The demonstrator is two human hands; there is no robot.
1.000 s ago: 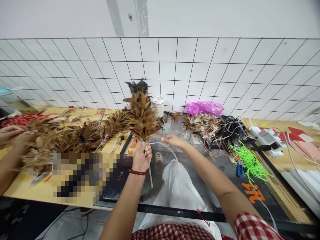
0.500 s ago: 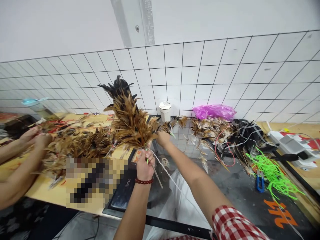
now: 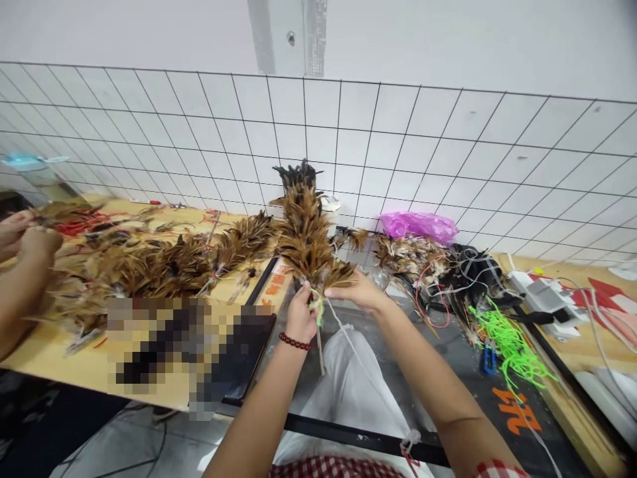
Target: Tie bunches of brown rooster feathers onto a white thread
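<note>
My left hand (image 3: 302,320), with a bead bracelet at its wrist, is wrapped round the lower end of a feather duster (image 3: 302,226). The duster stands nearly upright, brown below and black at its tip. A thin stick (image 3: 321,352) juts out under the fist. Bright green cord (image 3: 317,307) shows at my left fingers. My right hand (image 3: 361,291) pinches a small bunch of brown feathers (image 3: 342,272) against the duster's lower right side. From the base, a white string (image 3: 348,334) runs taut down to a knot at the table's front edge.
On the left, a co-worker's hands (image 3: 37,242) work beside heaped brown feathers (image 3: 169,265). More feathers (image 3: 408,252), a pink plastic bag (image 3: 418,226), green cords (image 3: 507,345) and blue-handled snips (image 3: 490,360) lie right. A white bag (image 3: 343,392) hangs at the front edge.
The duster has swung from a left lean to nearly upright. My right hand has come back from the feathers near the white cup to the duster's base. The view has shifted.
</note>
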